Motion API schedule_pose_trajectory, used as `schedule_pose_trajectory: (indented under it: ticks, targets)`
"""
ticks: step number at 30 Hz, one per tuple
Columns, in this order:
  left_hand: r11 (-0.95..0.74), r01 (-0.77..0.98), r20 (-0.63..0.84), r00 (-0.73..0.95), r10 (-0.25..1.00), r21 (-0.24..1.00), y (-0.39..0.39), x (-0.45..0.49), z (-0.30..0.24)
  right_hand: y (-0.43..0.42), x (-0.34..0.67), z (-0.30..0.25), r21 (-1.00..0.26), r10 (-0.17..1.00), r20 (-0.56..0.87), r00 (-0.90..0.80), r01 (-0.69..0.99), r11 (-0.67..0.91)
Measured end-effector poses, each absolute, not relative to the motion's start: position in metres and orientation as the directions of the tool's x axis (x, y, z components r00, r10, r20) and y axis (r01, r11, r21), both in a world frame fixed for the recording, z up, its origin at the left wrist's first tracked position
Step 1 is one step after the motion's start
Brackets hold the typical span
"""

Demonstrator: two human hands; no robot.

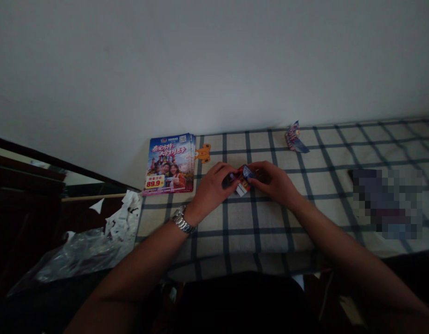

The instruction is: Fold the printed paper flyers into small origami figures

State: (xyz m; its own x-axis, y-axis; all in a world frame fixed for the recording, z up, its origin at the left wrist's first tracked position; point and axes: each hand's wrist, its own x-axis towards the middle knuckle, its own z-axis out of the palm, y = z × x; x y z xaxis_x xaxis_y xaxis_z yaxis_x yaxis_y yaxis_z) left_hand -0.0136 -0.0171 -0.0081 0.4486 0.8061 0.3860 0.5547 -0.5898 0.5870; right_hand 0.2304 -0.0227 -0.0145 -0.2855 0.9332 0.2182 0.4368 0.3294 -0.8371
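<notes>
My left hand (211, 188) and right hand (272, 183) pinch a folded printed paper (243, 182) between them over the checked cloth (256, 232); uneven pulling could tear it, and a loose pinch could drop it.

Domestic room, likely bedroom: checked cloth cover (259, 241) on low surface, bare white wall (200, 69), dark wooden furniture (22, 195), crumpled plastic bag (78, 255), printed leaflet stack (169, 164).

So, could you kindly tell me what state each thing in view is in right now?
Left hand: gripping the paper
Right hand: gripping the paper
Printed paper: folded
Brochure stack: squared, lying flat
Second paper: folded, by the wall
Plastic bag: crumpled
Metal wristwatch: fastened on the left wrist
</notes>
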Motion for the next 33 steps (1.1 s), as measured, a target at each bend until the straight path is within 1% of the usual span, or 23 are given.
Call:
schedule_pose_trajectory:
  ticks: [4,12,18,33]
  targets:
    - [-0.573,0.564,0.375,0.436,0.818,0.595,-0.018,-0.013,-0.008,-0.022,0.229,-0.015,-0.752,0.894,0.308,-0.326,0.491,0.439]
    - [-0.558,0.573,0.343,0.447,0.826,0.599,-0.019,-0.012,-0.008,-0.023,0.223,-0.014,-0.694,0.864,0.365,-0.348,0.516,0.501]
    - [-0.558,0.586,0.338,0.449,0.827,0.588,-0.02,-0.011,-0.008,-0.022,0.222,-0.017,-0.7,0.868,0.36,-0.343,0.516,0.494]
    - [-0.546,0.573,0.355,0.418,0.836,0.611,-0.019,-0.009,-0.012,-0.024,0.219,-0.014,-0.671,0.861,0.381,-0.336,0.541,0.508]
